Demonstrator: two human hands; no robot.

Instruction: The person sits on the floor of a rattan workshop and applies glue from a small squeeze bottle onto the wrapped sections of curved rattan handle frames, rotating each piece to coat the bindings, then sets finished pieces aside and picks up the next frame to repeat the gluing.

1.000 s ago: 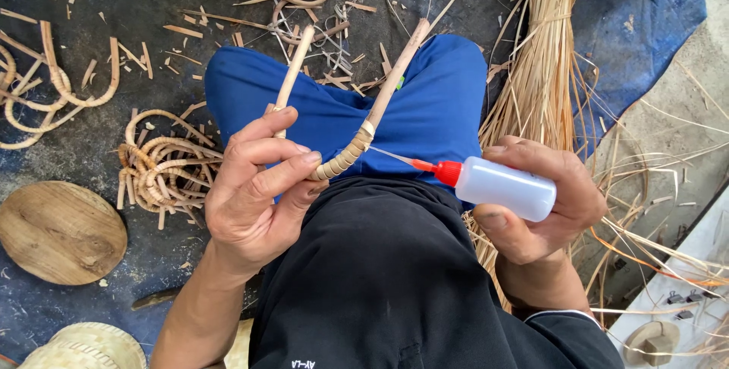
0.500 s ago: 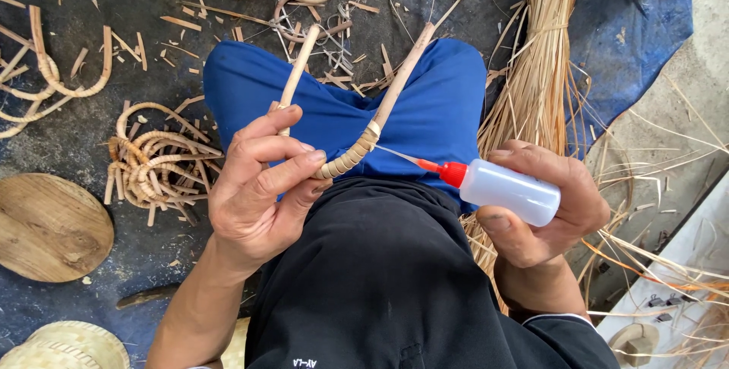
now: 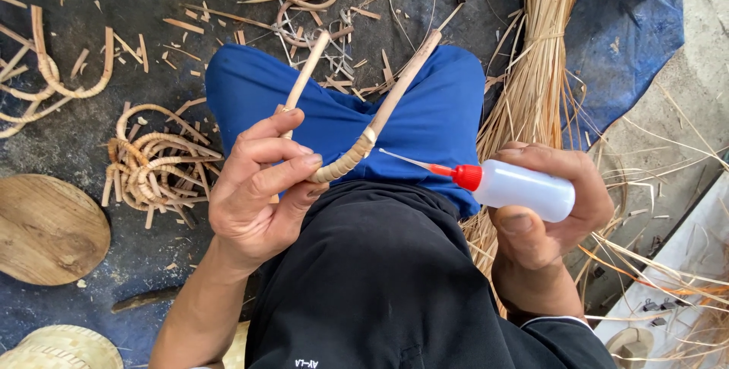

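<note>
Sitting over a dark floor littered with cane offcuts, I have a tall bundle of pale straw strands standing at my right, against a blue tarp, and a round wooden disc lying at my near left, with a tangle of curled cane loops just beyond it. Across my blue-trousered lap sits the bent cane piece, a U-shape whose two legs point far, away from me, its wrapped bend turned toward my body. My left hand is clamped on that bend, fingers and thumb closed around it. My right hand, well apart to the right, is wrapped around a small white squeeze bottle with a red cap. The bottle lies crosswise, its thin needle tip pointing left, the point just beside the wrapping on the right leg but seemingly not touching. So the right hand is the one aimed at the joint.
</note>
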